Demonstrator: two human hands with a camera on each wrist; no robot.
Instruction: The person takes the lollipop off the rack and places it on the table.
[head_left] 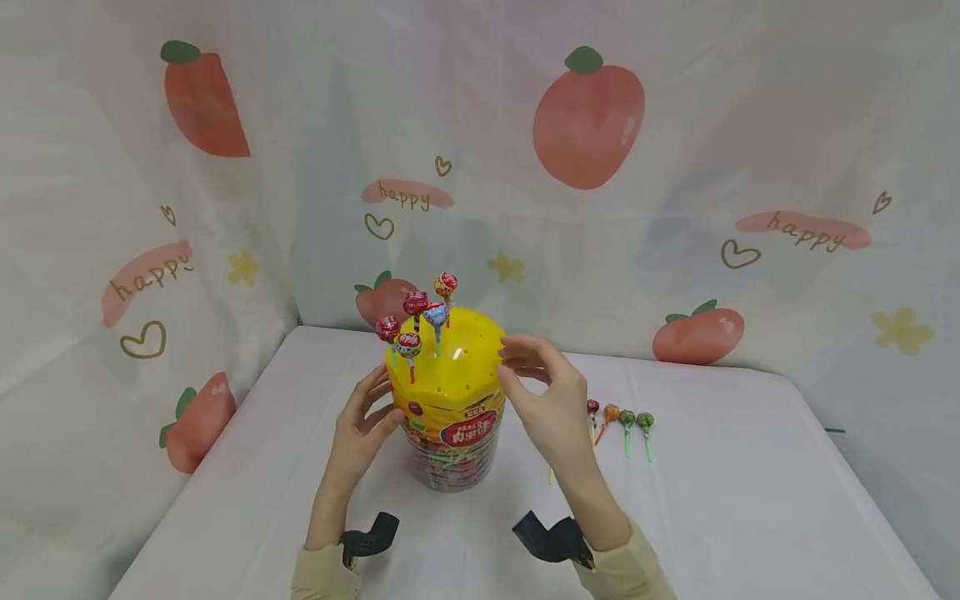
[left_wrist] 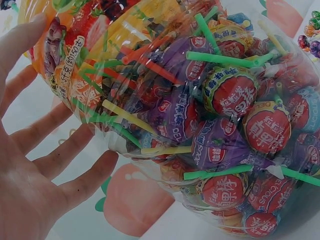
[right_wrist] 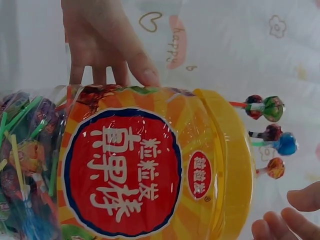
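A clear jar (head_left: 452, 464) filled with wrapped lollipops stands upright on the table. Its yellow domed lid (head_left: 471, 358) has small holes, and several lollipops (head_left: 416, 303) stick up from the left part of it. My left hand (head_left: 362, 425) spreads its fingers along the jar's left side; in the left wrist view the fingertips (left_wrist: 110, 157) meet the clear wall. By the right edge of the lid is my right hand (head_left: 551, 400), fingers bent loosely and thumb apart from them. Nothing shows between them in the right wrist view, and whether they touch the lid I cannot tell.
Several lollipops (head_left: 627, 421) lie in a row on the white table (head_left: 750, 500), right of my right hand. A yellow stick (head_left: 551, 476) shows partly behind that forearm. A printed cloth (head_left: 480, 108) hangs behind and at the sides.
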